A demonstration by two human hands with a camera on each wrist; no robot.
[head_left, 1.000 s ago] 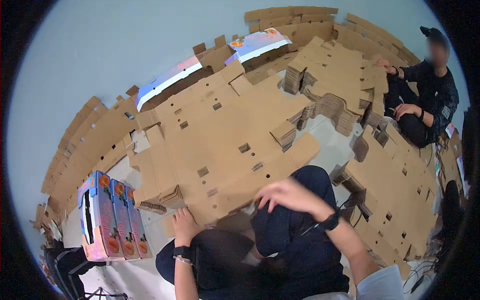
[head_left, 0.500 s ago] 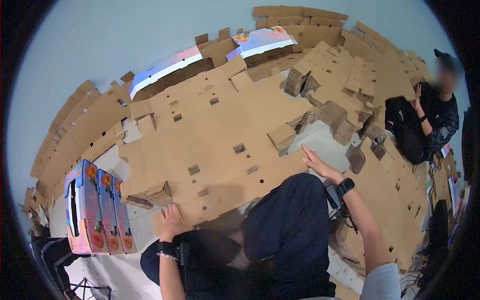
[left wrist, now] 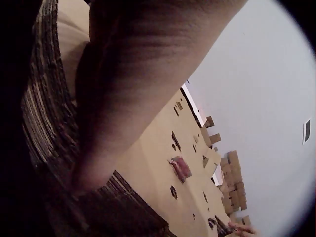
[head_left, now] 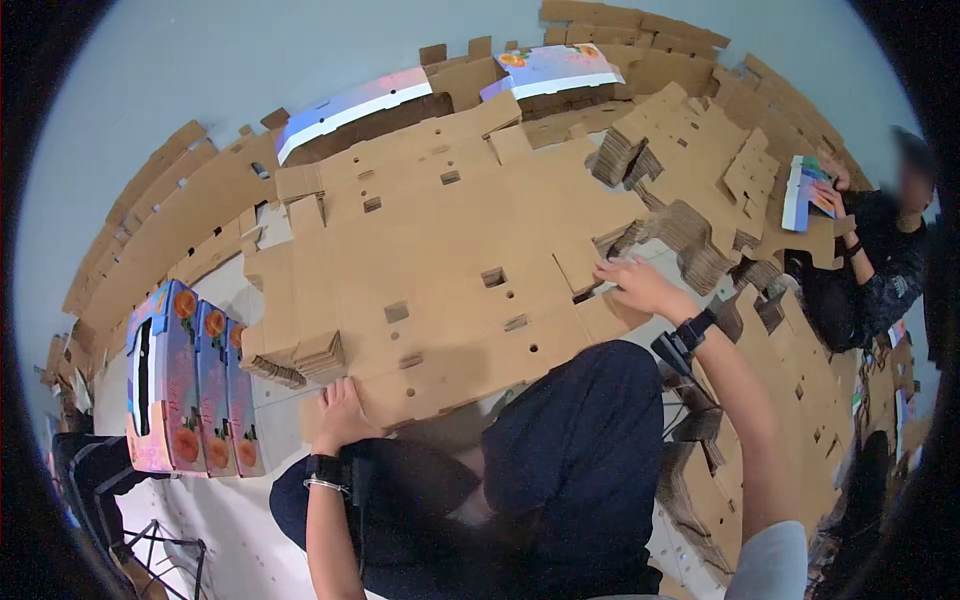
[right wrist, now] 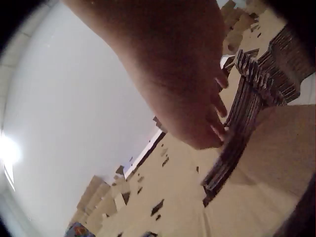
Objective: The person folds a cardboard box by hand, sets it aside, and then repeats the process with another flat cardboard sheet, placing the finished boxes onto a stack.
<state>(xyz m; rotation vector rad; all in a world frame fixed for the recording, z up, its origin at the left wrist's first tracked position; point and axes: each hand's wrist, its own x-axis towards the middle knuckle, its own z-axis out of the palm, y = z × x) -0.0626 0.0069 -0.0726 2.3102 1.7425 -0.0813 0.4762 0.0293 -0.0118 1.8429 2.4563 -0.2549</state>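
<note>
- The cardboard sheet (head_left: 450, 290) is a large, unfolded brown box blank with its plain side up. Rectangular slots and small round holes are cut through it, and flaps jut from its edges.
- It lies flat on top of a stack of like blanks (head_left: 300, 365), whose layered edges show at the near-left corner.
- Its near edge reaches over the seated person's lap.
- The left hand (head_left: 345, 408) holds its near-left edge.
- The fingers of the right hand (head_left: 640, 287) rest on its right flap.
</note>
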